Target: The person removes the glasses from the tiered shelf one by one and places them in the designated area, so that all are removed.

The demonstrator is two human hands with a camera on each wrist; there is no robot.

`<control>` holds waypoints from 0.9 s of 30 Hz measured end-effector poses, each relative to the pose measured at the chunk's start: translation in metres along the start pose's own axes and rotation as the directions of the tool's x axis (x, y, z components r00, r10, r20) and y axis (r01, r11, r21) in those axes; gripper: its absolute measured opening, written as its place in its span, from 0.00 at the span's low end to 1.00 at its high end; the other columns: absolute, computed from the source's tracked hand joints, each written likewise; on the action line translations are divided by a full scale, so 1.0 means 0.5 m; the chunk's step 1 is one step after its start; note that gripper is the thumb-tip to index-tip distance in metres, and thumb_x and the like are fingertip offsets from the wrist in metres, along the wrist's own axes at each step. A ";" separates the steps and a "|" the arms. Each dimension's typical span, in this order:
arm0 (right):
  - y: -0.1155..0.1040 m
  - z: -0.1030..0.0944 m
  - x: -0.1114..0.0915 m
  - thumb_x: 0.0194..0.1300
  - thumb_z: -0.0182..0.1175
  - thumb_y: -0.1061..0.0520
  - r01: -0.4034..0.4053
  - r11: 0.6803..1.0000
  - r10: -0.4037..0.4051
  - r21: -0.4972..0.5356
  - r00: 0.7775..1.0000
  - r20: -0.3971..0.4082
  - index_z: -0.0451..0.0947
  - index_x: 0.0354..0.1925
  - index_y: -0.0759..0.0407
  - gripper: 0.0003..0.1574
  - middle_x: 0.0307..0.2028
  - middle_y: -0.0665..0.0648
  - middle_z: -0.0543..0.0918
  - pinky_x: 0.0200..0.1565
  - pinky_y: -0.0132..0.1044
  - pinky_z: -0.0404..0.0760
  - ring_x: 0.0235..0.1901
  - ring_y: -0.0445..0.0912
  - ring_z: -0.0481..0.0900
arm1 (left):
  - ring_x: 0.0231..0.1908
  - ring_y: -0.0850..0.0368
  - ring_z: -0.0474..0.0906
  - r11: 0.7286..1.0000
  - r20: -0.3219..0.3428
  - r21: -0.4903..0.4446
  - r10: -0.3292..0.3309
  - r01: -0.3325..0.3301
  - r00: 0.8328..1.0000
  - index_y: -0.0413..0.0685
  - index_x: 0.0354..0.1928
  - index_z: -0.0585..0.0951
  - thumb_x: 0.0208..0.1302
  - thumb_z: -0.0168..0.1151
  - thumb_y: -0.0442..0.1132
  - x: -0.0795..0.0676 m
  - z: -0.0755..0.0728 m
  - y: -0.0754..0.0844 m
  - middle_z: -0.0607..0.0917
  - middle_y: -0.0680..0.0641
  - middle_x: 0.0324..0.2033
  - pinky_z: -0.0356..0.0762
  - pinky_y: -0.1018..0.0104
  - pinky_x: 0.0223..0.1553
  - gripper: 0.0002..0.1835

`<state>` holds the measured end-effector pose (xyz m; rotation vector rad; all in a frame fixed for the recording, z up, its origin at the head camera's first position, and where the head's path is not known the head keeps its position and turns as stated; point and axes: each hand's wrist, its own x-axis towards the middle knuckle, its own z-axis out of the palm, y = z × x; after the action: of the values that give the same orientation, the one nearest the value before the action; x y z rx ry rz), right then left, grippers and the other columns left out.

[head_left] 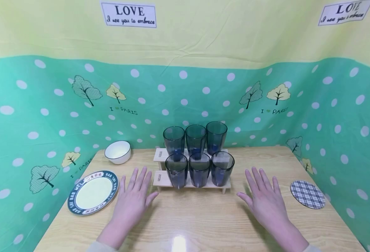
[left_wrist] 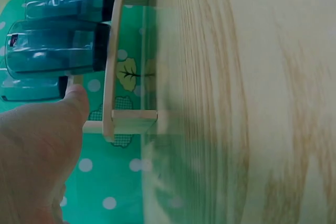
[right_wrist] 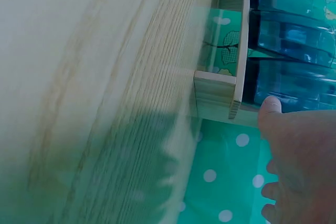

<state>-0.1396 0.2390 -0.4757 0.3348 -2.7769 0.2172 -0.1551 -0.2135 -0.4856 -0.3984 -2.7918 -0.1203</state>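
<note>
My left hand [head_left: 132,197], palm down with fingers spread, hovers over the table between the patterned plate [head_left: 93,192] and the wooden rack. My right hand [head_left: 267,201] mirrors it on the other side, left of the checked round mat [head_left: 307,194]. Neither hand holds anything. Between them stands a two-step wooden rack [head_left: 163,179] with two rows of dark tinted glasses. Three glasses are in the back row, including a right-hand one [head_left: 216,138]; three more are in front, including a middle one [head_left: 199,170]. Both wrist views show a thumb [left_wrist: 77,98] overlapping the rack area.
A white bowl [head_left: 118,152] with a dark rim sits at the back left of the wooden table [head_left: 200,217]. Green and cream cloth [head_left: 185,87] with dots and trees walls in the table at the back and both sides.
</note>
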 end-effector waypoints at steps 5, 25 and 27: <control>0.001 -0.002 0.005 0.80 0.62 0.33 0.012 1.000 -0.012 0.000 1.000 -0.024 0.58 0.86 0.62 0.54 0.84 0.70 0.57 0.80 0.69 0.36 0.83 0.70 0.53 | 0.86 0.36 0.45 1.000 0.001 -0.004 -0.008 0.008 1.000 0.44 0.86 0.64 0.82 0.58 0.64 0.000 0.000 0.000 0.54 0.42 0.87 0.36 0.28 0.80 0.44; -0.012 -0.021 0.039 0.82 0.59 0.33 0.025 0.999 -0.023 0.029 0.998 -0.052 0.57 0.87 0.62 0.54 0.84 0.70 0.57 0.80 0.69 0.37 0.83 0.70 0.52 | 0.85 0.35 0.46 0.993 -0.019 -0.095 -0.073 0.071 0.997 0.43 0.86 0.62 0.83 0.58 0.61 0.014 -0.010 0.000 0.56 0.40 0.86 0.35 0.28 0.80 0.43; -0.014 -0.024 0.044 0.82 0.59 0.32 0.017 0.999 -0.015 0.039 0.999 -0.051 0.57 0.87 0.62 0.54 0.85 0.70 0.56 0.81 0.68 0.36 0.83 0.70 0.51 | 0.85 0.35 0.46 0.990 -0.022 -0.118 -0.084 0.081 0.996 0.43 0.87 0.61 0.84 0.56 0.62 0.017 -0.010 0.000 0.56 0.40 0.86 0.36 0.28 0.80 0.42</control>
<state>-0.1543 0.2303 -0.4561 0.3563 -2.7222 0.2729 -0.1613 -0.2119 -0.4783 -0.3062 -2.7838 -0.3076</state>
